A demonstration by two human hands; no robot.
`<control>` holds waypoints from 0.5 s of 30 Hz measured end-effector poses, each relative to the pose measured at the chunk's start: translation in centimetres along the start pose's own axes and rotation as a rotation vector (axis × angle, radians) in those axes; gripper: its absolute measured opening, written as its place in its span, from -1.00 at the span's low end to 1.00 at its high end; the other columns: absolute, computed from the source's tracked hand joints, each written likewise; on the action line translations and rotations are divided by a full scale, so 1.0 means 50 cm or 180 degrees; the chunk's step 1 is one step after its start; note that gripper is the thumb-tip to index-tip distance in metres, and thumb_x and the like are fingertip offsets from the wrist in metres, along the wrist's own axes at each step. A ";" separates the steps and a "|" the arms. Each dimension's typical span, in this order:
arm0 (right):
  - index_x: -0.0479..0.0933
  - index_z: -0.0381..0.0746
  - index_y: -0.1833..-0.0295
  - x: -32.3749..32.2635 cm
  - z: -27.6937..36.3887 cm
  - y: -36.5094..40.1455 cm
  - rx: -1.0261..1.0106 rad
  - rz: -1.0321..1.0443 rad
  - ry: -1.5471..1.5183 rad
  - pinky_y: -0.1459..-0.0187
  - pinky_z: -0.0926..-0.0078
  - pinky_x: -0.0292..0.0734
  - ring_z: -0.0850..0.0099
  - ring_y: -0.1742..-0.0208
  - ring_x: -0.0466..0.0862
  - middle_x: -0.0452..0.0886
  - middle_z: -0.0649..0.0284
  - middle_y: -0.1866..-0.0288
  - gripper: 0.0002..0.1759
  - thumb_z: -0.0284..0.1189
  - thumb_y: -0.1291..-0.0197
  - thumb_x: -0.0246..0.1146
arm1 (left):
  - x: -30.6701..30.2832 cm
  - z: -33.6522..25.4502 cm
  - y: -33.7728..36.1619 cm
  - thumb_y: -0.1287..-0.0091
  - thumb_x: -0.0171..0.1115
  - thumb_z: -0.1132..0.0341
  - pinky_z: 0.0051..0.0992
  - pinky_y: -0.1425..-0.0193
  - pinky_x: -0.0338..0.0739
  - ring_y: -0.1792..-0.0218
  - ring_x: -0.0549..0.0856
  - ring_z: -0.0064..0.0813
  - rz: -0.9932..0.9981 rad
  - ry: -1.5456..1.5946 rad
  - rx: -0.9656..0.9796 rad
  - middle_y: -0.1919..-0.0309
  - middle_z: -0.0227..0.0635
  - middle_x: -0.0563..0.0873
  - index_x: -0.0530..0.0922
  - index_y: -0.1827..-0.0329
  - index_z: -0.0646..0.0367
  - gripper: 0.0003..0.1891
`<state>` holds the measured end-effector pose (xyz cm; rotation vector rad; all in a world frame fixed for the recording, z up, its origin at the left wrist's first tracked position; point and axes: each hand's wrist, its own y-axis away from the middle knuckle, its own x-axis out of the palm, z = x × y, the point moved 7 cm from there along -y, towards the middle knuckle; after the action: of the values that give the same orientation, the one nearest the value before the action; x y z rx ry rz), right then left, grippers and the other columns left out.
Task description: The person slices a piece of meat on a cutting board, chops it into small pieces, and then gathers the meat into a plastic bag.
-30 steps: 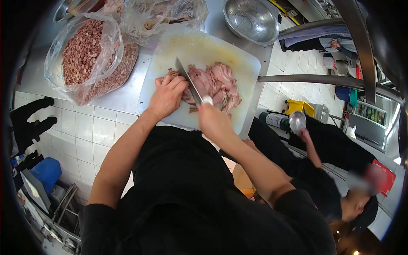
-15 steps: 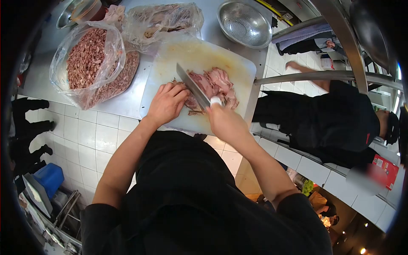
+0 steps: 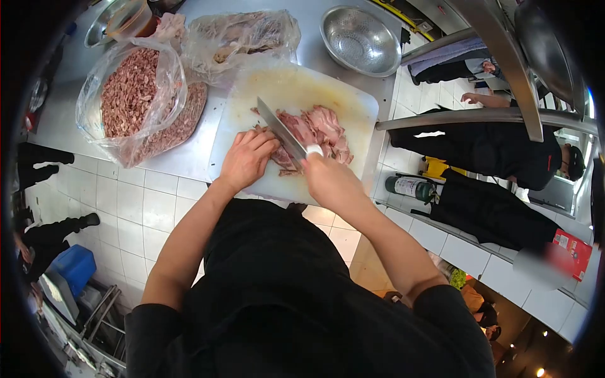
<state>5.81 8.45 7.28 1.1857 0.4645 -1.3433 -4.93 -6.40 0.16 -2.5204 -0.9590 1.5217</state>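
My right hand (image 3: 331, 179) grips the white handle of a kitchen knife (image 3: 277, 125), its blade slanting up and left across the meat. Curled over the pieces left of the blade is my left hand (image 3: 249, 157), closed and pressing the meat down, with its fingertips near the steel. Sliced pinkish meat (image 3: 324, 126) lies in a loose pile right of the blade. Beneath it all is a white cutting board (image 3: 353, 97), stained yellowish at its far side. The meat under my left fingers is partly hidden.
On the steel table (image 3: 195, 138) stand a clear bag of chopped meat (image 3: 129, 88), another plastic bag (image 3: 242, 38), a colander (image 3: 359, 41) and a plastic tub (image 3: 132, 22). A metal rail (image 3: 454, 117) runs at right, with a co-worker (image 3: 491, 148) beyond and a fire extinguisher (image 3: 409, 187).
The knife and both my hands have shifted slightly left. The co-worker at right has moved away from the counter, uncovering the fire extinguisher. At left, a person's legs have moved.
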 end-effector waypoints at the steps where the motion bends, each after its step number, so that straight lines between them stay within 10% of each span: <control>1: 0.54 -0.39 0.04 -0.006 -0.002 0.031 0.0010 0.0177 0.0041 0.17 -0.32 0.67 -0.28 0.21 0.83 0.77 -0.23 0.30 -0.58 -0.22 -0.76 0.04 | 0.000 0.001 -0.001 -0.39 0.40 0.46 -0.13 -0.34 0.52 -0.21 0.67 -0.12 -0.0057 0.0134 -0.0014 -0.23 -0.32 0.76 0.72 -0.19 0.07 -0.69; 15: 0.59 -0.41 0.08 0.032 -0.001 -0.047 0.0061 -0.0269 0.0054 0.25 -0.26 0.69 -0.26 0.29 0.82 0.79 -0.25 0.32 -0.53 -0.20 -0.76 0.07 | -0.022 -0.002 0.001 -0.28 0.42 0.44 -0.14 -0.34 0.55 -0.18 0.69 -0.15 -0.0585 -0.0025 -0.0096 -0.06 -0.30 0.78 0.74 -0.09 0.09 -0.69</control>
<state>4.10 8.15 5.04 1.2053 0.5198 -1.4136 -5.18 -7.00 1.08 -2.3700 -1.1864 1.4754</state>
